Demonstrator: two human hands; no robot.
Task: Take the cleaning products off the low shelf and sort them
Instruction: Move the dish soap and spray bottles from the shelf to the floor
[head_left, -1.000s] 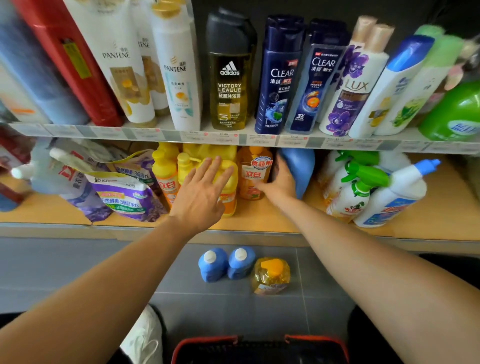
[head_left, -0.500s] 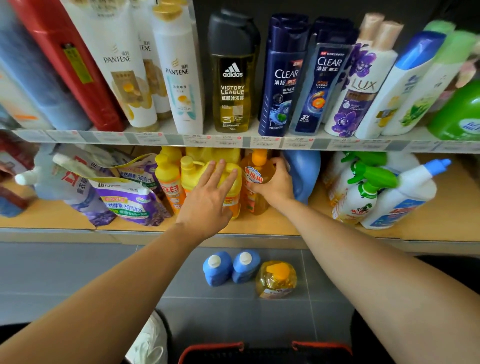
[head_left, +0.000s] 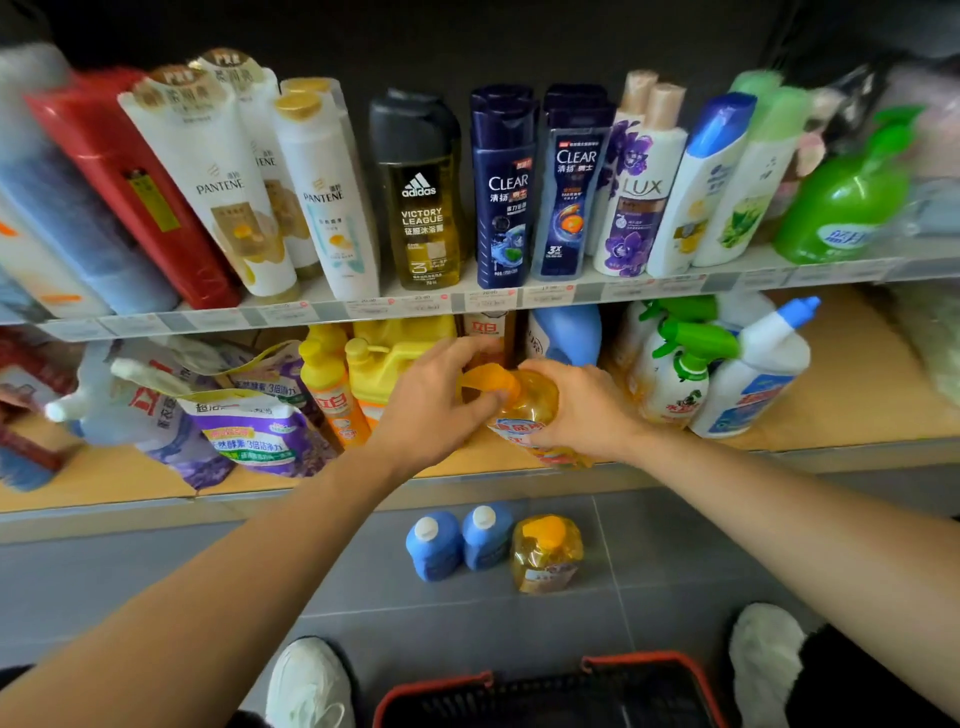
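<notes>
Head view: orange-capped yellow bottle (head_left: 530, 410) is held in both hands at the front edge of the low shelf (head_left: 857, 410). It is tilted, long axis diagonal, cap up-left, base down-right; cannot tell if the base touches the board. Left hand (head_left: 431, 410) has fingers and thumb curled round the cap. Right hand (head_left: 587, 415) is wrapped round the body, fingers curled over the label. The shelf board is tan and wood-coloured. On it, left to right: purple refill pouches (head_left: 260, 436), slim yellow bottles (head_left: 332, 384), yellow jug (head_left: 395, 353), blue bottle (head_left: 566, 332), green-trigger sprayers (head_left: 675, 374), and a white bottle with blue nozzle (head_left: 758, 374) leaning left. The upper shelf (head_left: 467, 304) carries a row of shampoo bottles (head_left: 504, 192), mostly upright. The floor (head_left: 156, 582) is grey tile. On it stand two blue bottles (head_left: 434, 545) with white caps, side by side and upright, with a second yellow bottle (head_left: 545, 553) just right of them. A red-rimmed basket (head_left: 644, 662) sits at the bottom edge between two white shoes (head_left: 311, 686); inside is dark, contents cannot tell.
</notes>
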